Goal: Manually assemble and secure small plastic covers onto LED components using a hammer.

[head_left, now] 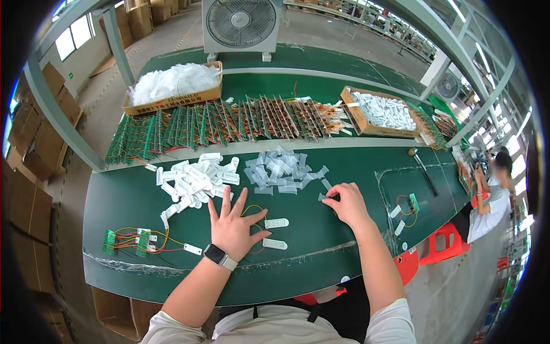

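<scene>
My left hand (pixel 230 226), with a watch on the wrist, lies on the green table with its fingers spread. Red and yellow wires pass beneath it to two small white strips, an upper one (pixel 277 223) and a lower one (pixel 275 244). Beyond its fingertips is a heap of white plastic casings (pixel 197 180). My right hand (pixel 348 205) pinches a small translucent plastic sleeve (pixel 322 197) between thumb and forefinger, close to the tabletop. A loose pile of the same sleeves (pixel 278 169) lies to its left and farther away.
Wired green circuit boards (pixel 142 242) lie at the left; another wired board (pixel 413 202) is at the right, near a hammer (pixel 424 171). Behind stand rows of boards (pixel 229 121), a box of clear bags (pixel 175 86), a box of white parts (pixel 384 114) and a fan (pixel 240 23). A co-worker (pixel 487 200) sits right.
</scene>
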Demonstrator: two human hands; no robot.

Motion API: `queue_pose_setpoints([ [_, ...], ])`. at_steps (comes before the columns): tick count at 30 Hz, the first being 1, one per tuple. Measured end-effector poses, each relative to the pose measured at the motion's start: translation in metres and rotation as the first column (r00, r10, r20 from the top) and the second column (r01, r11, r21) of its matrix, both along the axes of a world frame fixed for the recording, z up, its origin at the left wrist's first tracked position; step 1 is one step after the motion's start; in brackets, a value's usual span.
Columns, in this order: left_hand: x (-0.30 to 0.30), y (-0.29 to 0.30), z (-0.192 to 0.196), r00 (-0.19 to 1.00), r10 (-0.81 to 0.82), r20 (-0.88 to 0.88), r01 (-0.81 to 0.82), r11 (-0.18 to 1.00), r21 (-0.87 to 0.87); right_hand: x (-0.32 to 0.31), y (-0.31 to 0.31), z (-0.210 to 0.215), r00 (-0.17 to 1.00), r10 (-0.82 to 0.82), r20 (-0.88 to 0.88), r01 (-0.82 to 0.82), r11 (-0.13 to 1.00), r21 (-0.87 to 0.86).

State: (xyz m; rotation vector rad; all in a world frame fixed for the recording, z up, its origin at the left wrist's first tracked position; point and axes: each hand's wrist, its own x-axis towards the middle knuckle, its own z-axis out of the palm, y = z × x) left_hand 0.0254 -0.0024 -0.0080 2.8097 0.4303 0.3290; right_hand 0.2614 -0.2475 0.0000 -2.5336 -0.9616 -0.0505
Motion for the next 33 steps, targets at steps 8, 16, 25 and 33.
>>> queue_pose_setpoints([
  [8, 0.0, -0.001, 0.004, 0.999, 0.001, -0.035, -0.002, 1.0, -0.021, -0.008, 0.009, 0.01, 0.973, -0.003, -0.229, 0.01, 1.0, 0.029],
  [16, -0.003, -0.003, 0.004, 0.999, 0.0, -0.047, -0.002, 1.0, -0.027, -0.113, 0.021, 0.121, 0.91, 0.407, 0.082, -0.4, 0.807, 0.434],
  [25, 0.005, -0.003, 0.008, 0.999, -0.003, -0.036, 0.004, 1.0, 0.021, -0.191, 0.026, 0.152, 0.661, 0.596, 0.455, -0.729, 0.368, 0.576],
  [33, -0.003, 0.001, 0.006, 0.998, 0.035, -0.049, -0.034, 0.999, 0.014, -0.173, 0.001, 0.151, 0.426, 0.885, 0.19, -0.823, 0.291, 0.488],
])
